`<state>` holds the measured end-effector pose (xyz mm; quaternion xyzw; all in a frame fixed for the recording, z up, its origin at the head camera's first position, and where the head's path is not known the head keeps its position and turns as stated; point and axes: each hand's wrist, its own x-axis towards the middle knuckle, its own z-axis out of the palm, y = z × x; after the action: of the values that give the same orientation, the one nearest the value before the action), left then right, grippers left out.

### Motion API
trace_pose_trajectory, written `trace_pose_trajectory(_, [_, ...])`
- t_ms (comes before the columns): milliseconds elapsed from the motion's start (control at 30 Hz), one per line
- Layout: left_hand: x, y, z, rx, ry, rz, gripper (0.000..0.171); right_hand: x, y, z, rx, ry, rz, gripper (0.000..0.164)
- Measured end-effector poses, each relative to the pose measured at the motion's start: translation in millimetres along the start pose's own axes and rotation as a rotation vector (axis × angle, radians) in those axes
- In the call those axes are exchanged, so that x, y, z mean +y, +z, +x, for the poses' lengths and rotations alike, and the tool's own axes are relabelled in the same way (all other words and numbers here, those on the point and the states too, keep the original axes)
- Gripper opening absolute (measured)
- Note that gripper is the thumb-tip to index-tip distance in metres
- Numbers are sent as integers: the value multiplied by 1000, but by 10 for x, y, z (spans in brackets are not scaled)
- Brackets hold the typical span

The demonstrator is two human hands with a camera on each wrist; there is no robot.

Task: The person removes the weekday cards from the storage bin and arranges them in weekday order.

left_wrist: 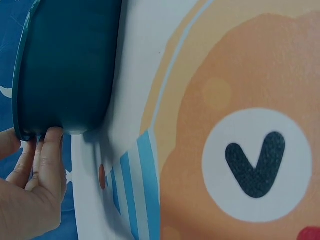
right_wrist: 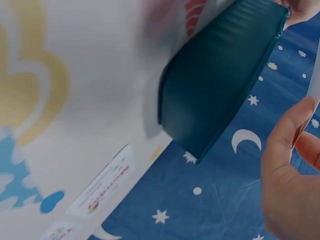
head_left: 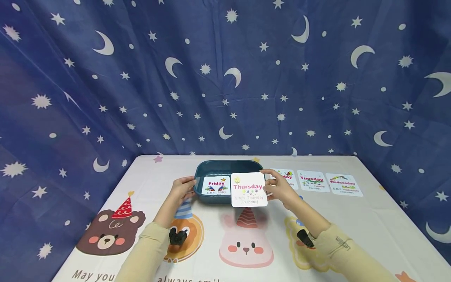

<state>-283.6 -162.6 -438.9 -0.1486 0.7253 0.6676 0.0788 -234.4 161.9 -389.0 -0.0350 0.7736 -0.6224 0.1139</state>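
Observation:
My left hand (head_left: 180,190) holds the left end of a dark teal plastic tub (head_left: 220,167), thumb and fingers around its rim; the left wrist view shows the fingers (left_wrist: 50,155) against the outer wall. Inside the tub leans a white square card reading Friday (head_left: 216,184). With thumb and fingers, my right hand (head_left: 283,192) pinches the right edge of the Thursday card (head_left: 248,197). That card is raised in front of the tub's right side, face toward the head camera, and covers part of the tub. In the right wrist view the card (right_wrist: 315,82) shows nearly edge-on.
Right of the tub, a row of cards lies on the table: one partly behind my right hand (head_left: 289,176), then Tuesday (head_left: 311,182) and Wednesday (head_left: 343,185). The white tablecloth (head_left: 380,223) bears cartoon animals. A blue star-and-moon curtain (head_left: 211,78) hangs behind.

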Motion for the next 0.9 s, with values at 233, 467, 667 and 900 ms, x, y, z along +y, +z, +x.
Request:
trace_pose_trajectory(233, [12, 14, -14, -7, 6, -6, 40, 90, -217, -174, 8, 1, -64, 57])
trace_pose_trajectory(467, [-3, 6, 4, -3, 25, -5, 40, 192, -415, -325, 21, 34, -114, 54])
trace_pose_trajectory(667, [2, 10, 15, -4, 25, 2, 40, 291, -584, -453, 21, 55, -149, 53])
trace_pose_trajectory(900, [8, -1, 7, 11, 14, 7, 39, 426, -760, -499, 17, 66, -181, 47])
